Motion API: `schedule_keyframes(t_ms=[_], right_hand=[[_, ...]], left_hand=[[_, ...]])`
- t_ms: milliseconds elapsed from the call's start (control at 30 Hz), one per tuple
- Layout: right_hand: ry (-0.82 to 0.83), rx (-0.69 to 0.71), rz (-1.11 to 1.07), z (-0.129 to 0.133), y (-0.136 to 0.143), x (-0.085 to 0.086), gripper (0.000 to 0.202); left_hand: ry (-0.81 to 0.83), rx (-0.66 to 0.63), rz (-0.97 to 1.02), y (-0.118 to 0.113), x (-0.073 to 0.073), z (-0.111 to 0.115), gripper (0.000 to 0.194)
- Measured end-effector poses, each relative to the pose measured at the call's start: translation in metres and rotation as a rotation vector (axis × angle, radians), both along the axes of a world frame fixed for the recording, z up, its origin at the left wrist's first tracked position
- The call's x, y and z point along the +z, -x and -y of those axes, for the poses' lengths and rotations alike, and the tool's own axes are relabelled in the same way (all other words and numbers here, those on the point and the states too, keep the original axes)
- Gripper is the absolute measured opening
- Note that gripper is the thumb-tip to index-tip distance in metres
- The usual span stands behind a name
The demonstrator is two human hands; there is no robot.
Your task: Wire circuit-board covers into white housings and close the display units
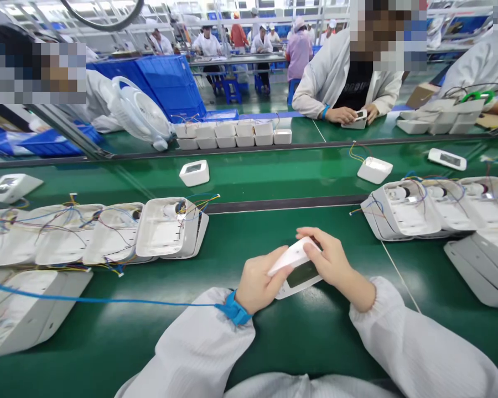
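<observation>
Between my two hands is a white plastic device housing (pixel 290 257) with a dark display window (pixel 302 275) facing me, tilted above the green bench (pixel 249 342). My left hand (pixel 260 279) grips its left end, thumb along the near edge. On the right end, my right hand (pixel 330 257) has its thumb on the top edge and its fingers behind. A blue wrist strap (pixel 234 309) with a blue cord (pixel 108 300) is on my left wrist. The side of the housing behind my fingers is hidden.
Open white housings with wires stand in rows at left (pixel 161 229) and right (pixel 410 210). Single housings (pixel 195 173) lie on the green strip beyond a dark rail (pixel 282 204). Across the bench, a co-worker's hands (pixel 342 115) hold a similar unit. A fan (pixel 139 113) stands at left.
</observation>
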State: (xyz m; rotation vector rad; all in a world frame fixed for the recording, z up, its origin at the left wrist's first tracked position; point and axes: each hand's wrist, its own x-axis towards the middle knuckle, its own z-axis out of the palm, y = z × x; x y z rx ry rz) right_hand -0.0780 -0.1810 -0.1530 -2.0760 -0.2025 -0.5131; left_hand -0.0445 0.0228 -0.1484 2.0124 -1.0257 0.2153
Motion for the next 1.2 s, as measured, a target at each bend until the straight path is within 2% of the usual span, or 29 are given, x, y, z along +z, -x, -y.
schedule_keyframes(t_ms=[100, 200, 367, 533, 667, 767, 867, 933, 1033, 1133, 1200], right_hand=[[0.006, 0.003, -0.073, 0.001, -0.001, -0.005, 0.052], [0.086, 0.037, -0.212, 0.003, -0.005, 0.0, 0.046], [0.161, 0.098, -0.217, 0.009, -0.007, 0.013, 0.043], [0.112, 0.073, -0.231, 0.008, -0.008, 0.004, 0.045], [0.002, 0.073, -0.229, 0.009, -0.013, -0.011, 0.048], [-0.269, 0.171, -0.214, 0.008, -0.017, -0.015, 0.057], [-0.512, 0.341, -0.237, 0.003, -0.017, -0.017, 0.065], [-0.484, 0.395, -0.304, -0.002, -0.015, -0.019, 0.056], [-0.388, 0.318, -0.323, -0.007, -0.01, -0.02, 0.044], [-0.282, 0.16, -0.118, -0.004, -0.005, -0.012, 0.041], [-0.11, 0.071, 0.047, -0.001, -0.002, -0.005, 0.039]], left_hand=[[0.105, 0.099, -0.104, -0.005, -0.003, -0.002, 0.03], [0.198, 0.171, -0.195, -0.005, -0.005, -0.001, 0.028], [0.222, 0.111, -0.235, 0.002, -0.003, 0.001, 0.028], [0.205, 0.112, -0.258, 0.004, -0.003, 0.0, 0.028], [0.199, 0.108, -0.292, -0.007, -0.008, -0.002, 0.031], [0.286, 0.116, -0.386, -0.017, -0.012, -0.003, 0.035], [0.471, 0.191, -0.494, -0.022, -0.011, -0.003, 0.042], [0.522, 0.223, -0.536, -0.024, -0.009, -0.002, 0.046], [0.453, 0.241, -0.563, -0.025, -0.007, 0.0, 0.047], [0.459, 0.152, -0.559, -0.025, -0.008, 0.002, 0.046], [0.466, 0.103, -0.477, -0.023, -0.01, 0.002, 0.055]])
